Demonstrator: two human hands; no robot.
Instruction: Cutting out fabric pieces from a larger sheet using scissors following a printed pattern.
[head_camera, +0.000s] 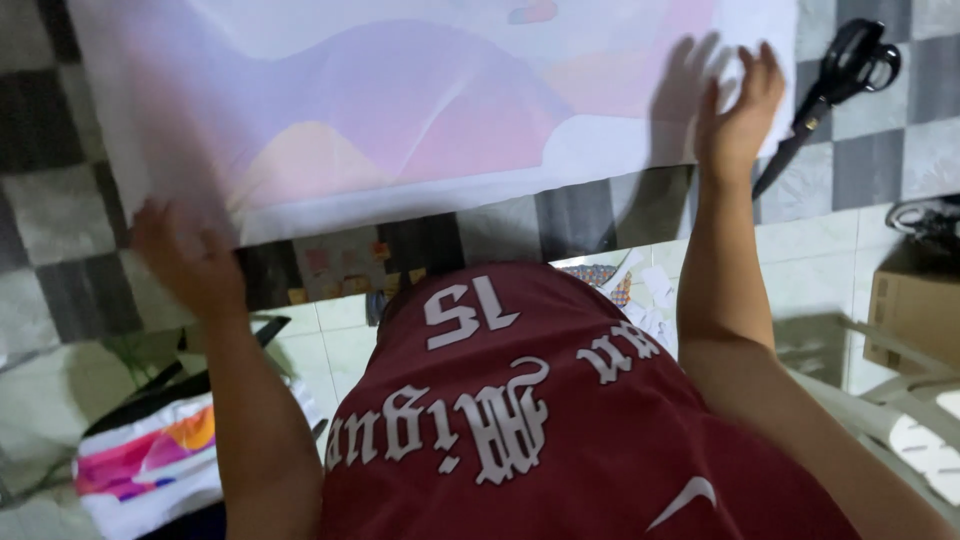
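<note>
Checkered grey-and-white counter (70, 210) is carrying a large pastel printed sheet (400, 110); black scissors (835, 85) are lying beside it. Left hand (185, 260) is blurring at the sheet's near edge, fingers unclear; right hand (738, 115) is hovering, fingers spread.

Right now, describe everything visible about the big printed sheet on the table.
The printed sheet is large, white-edged, with soft purple, pink and orange shapes. It looks like thin fabric or paper, lying flat and slightly rippled on the checkered table. The left hand touches its near corner; the right hand, open, is at its right edge.
</note>
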